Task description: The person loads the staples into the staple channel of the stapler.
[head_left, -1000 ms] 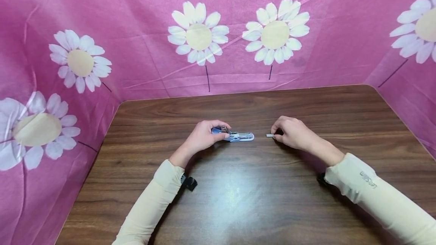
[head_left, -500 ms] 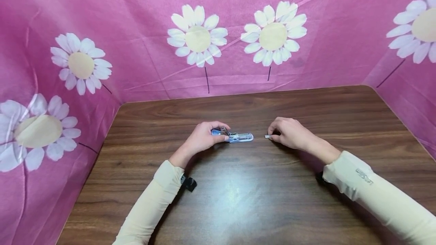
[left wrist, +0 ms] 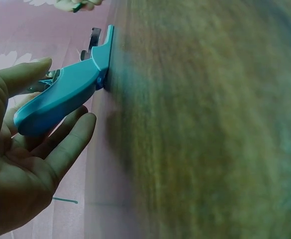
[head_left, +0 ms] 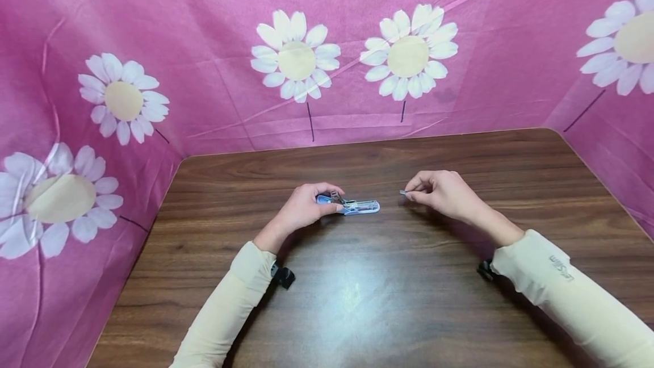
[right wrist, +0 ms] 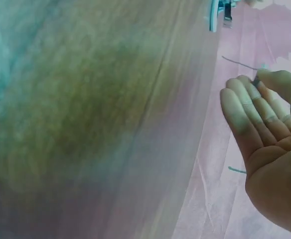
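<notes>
A light blue stapler (head_left: 364,207) lies opened out on the wooden table, its metal magazine showing toward the right. My left hand (head_left: 301,208) grips the stapler's left part between thumb and fingers. In the left wrist view the stapler's blue body (left wrist: 68,92) sits between the thumb and the fingers, with its tip at the table surface. To the right, my right hand (head_left: 447,193) pinches a small grey strip of staples (head_left: 403,192) between thumb and index finger, above the table. In the right wrist view, the thumb partly hides the strip (right wrist: 256,80).
The brown wooden table (head_left: 347,288) reaches back to a pink cloth (head_left: 352,84) printed with white daisies, which hangs behind it and at both sides. Dark wrist cameras sit under both cuffs.
My right hand has lifted the staple strip slightly off the table, after a small move to the left, and now sits a little farther back. My left hand and the stapler stay put.
</notes>
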{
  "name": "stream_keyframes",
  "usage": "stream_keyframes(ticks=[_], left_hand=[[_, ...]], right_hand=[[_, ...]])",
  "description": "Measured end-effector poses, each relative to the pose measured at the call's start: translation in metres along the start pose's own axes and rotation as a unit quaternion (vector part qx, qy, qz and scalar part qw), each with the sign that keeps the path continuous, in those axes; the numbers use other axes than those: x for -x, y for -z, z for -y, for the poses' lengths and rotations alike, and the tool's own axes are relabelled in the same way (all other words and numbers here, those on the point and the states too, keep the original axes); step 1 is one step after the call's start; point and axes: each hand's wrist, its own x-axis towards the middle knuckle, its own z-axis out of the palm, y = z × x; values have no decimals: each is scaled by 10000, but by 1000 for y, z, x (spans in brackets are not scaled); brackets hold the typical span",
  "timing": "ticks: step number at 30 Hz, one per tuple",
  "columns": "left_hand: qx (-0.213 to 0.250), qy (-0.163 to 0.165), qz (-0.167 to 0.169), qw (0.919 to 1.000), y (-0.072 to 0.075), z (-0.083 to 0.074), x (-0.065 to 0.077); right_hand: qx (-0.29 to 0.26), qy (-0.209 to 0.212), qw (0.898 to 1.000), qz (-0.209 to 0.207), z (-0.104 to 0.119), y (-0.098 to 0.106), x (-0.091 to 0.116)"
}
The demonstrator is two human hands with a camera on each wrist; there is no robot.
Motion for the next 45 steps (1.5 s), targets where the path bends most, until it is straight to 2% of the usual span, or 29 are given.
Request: stream_keyframes(ticks=[5,7,9,14,17,27,38,45], left_hand=[[-20,27,-12,10000,0,1,0],[-6,40,-3,10000,-1,2,0],[10,45,6,10000,-1,2,1],[13,3,20,10000,-2,3,0],[14,-21,7,10000,-2,3,1],[96,-31,46,9999,-3,4,1],[94,-74,69,9999,-2,4,0],[68,-90,63,9999,-1,2,-1]], right_hand=[[-350,-297,9989,-96,-1,3,0],[-457,-440,9980,-41,-1,5,0],[-794,-571,9951,106,-1,6,-1],[-2047,-663,9757,423,-2,3,-2],[-2319,-695,9693,436,-1,0,-2],[-2244,-735,9716,171,1,-4,-3],[-2238,-613,9726,96,4,-5,-7],[-1849,-532,9811,-202,5,-6,-7]])
